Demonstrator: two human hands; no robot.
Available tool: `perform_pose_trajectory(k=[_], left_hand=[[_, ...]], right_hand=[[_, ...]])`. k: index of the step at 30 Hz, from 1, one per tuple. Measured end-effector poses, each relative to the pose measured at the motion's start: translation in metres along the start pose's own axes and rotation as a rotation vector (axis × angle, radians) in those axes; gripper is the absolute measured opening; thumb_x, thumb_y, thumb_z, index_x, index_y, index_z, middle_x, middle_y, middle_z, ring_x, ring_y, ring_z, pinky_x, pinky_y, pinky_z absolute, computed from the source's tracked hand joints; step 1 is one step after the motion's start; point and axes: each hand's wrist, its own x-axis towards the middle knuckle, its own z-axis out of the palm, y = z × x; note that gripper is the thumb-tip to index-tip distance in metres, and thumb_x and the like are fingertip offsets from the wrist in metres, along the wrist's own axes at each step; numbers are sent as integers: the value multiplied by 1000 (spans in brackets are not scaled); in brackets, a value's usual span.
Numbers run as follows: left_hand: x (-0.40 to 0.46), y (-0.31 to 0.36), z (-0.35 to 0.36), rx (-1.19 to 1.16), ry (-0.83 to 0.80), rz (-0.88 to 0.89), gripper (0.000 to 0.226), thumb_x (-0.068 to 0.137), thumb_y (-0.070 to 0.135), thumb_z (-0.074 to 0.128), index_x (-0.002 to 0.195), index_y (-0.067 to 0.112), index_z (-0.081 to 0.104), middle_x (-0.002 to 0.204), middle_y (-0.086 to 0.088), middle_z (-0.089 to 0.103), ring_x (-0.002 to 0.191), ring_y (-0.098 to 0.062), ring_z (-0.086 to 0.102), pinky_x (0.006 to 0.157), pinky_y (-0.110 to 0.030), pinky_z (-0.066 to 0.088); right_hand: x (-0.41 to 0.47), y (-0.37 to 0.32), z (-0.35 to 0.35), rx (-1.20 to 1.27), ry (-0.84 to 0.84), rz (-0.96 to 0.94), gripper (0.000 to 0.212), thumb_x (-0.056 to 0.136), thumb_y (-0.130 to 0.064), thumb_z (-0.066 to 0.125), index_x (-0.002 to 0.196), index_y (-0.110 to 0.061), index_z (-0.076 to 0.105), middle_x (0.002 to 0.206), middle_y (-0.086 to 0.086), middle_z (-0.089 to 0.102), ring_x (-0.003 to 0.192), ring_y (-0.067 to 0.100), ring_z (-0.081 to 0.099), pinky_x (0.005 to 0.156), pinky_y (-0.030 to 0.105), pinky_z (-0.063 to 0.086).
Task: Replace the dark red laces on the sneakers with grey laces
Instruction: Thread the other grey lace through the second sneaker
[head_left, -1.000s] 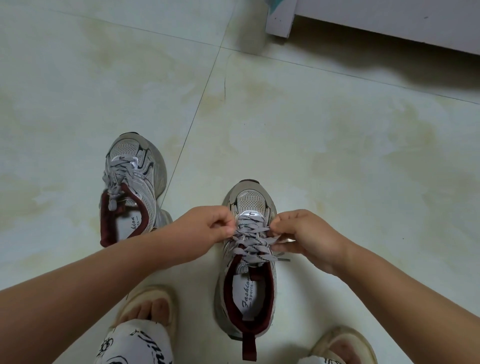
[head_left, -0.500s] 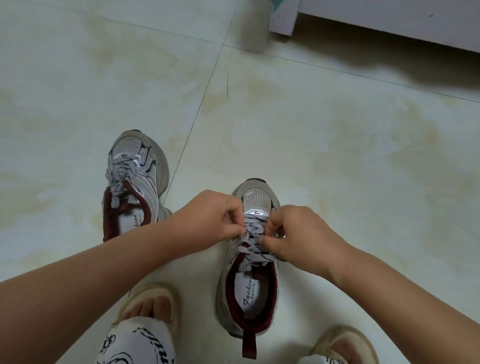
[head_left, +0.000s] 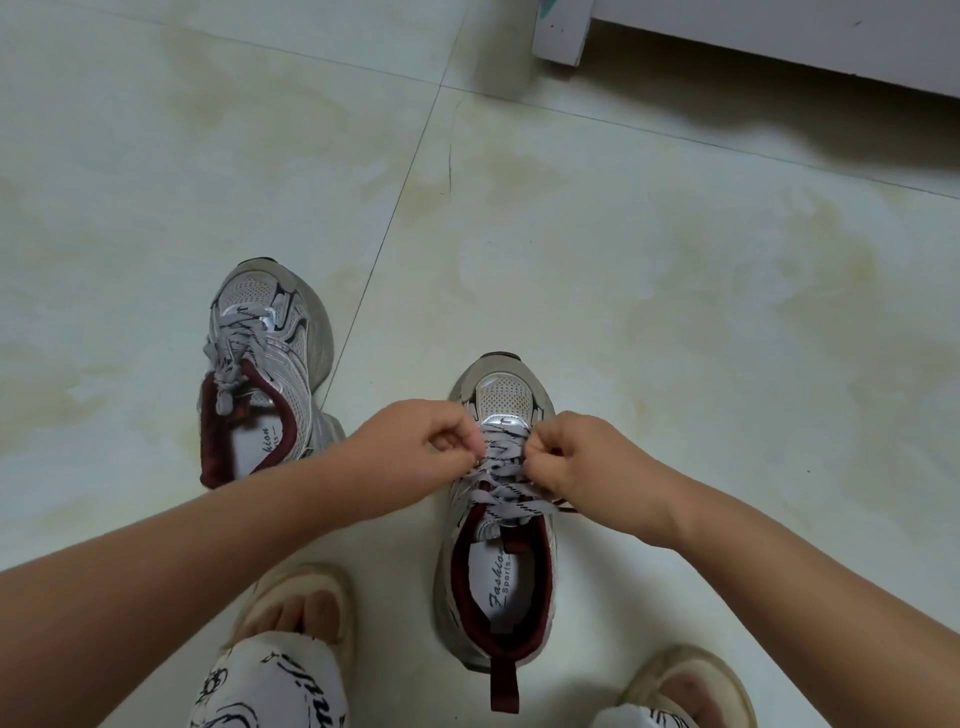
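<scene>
A pale tiled floor (head_left: 649, 291) with yellowish stains fills the view. At its far right edge stands a white furniture base (head_left: 779, 41). Two beige slippers (head_left: 291, 597) (head_left: 691, 680) rest on its near edge.

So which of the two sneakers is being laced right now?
The sneaker on the right, nearer the person: the left hand and right hand pinch its grey lace. The other sneaker stands untouched.
</scene>
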Motion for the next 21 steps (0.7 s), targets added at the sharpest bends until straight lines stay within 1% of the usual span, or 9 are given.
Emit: perform_pose_trajectory(k=[2, 4, 6, 8, 12, 14, 16, 18, 21], left_hand=[[-1, -2, -2, -15, -30, 11, 26, 81, 1, 60, 74, 26, 65, 81, -5, 67, 72, -16, 60, 72, -23, 50], [2, -2, -2, -15, -21, 42, 30, 78, -2, 65, 71, 27, 66, 81, -3, 68, 78, -19, 65, 78, -24, 55], [3, -2, -4, -23, -44, 48, 30, 75, -3, 68, 71, 26, 67, 83, -3, 69, 83, -20, 67, 83, -31, 56], [3, -5, -6, 2, -76, 53, 30, 74, -4, 68, 73, 26, 67, 84, 0, 68, 84, -21, 67, 83, -32, 55], [5, -5, -2, 133, -12, 118, 19, 73, -1, 71, 71, 18, 70, 75, 5, 66, 75, -13, 65, 73, -22, 54], [6, -4, 0, 136, 61, 89, 26, 76, 3, 69, 66, 26, 63, 69, 7, 64, 69, -5, 61, 62, -12, 48], [8, -4, 3, 138, 158, 48, 30, 80, 6, 65, 64, 28, 52, 61, 10, 57, 59, 0, 54, 55, -9, 40], [9, -2, 9, 206, 213, 20, 28, 82, 9, 60, 66, 25, 45, 58, 9, 51, 53, -3, 47, 52, -16, 35], [11, 6, 20, 340, 277, 23, 13, 85, 12, 51, 79, 17, 40, 63, 1, 53, 61, -17, 48, 59, -31, 34]], right_hand=[[0, 3, -2, 129, -33, 18, 30, 89, -7, 49, 62, -15, 41, 60, -1, 39, 58, 13, 34, 53, 21, 30], [0, 7, -3, 231, -71, 37, 26, 90, -6, 47, 66, -13, 42, 61, -1, 37, 59, 12, 34, 55, 20, 30], [0, 9, -3, 275, -71, 47, 21, 90, -5, 47, 69, -11, 43, 61, -1, 37, 61, 13, 33, 57, 21, 31], [1, 9, -1, 267, -34, 50, 21, 87, -7, 50, 67, -11, 45, 62, -1, 40, 63, 14, 37, 61, 24, 34], [6, 4, 6, -4, 46, -35, 27, 83, -20, 63, 60, -17, 49, 56, -5, 49, 55, 10, 43, 59, 23, 38], [7, 2, 8, -87, 62, -64, 26, 83, -24, 66, 62, -18, 51, 56, -5, 51, 53, 9, 44, 57, 22, 38], [8, 4, 8, -65, 63, -71, 28, 84, -22, 65, 61, -18, 50, 56, -6, 49, 52, 8, 42, 56, 21, 37], [7, 5, 9, -52, 71, -85, 31, 85, -20, 64, 59, -20, 47, 54, -8, 47, 51, 8, 41, 57, 22, 36], [8, 5, 13, -109, 114, -121, 35, 85, -19, 62, 56, -21, 43, 52, -9, 45, 51, 10, 40, 57, 25, 36]])
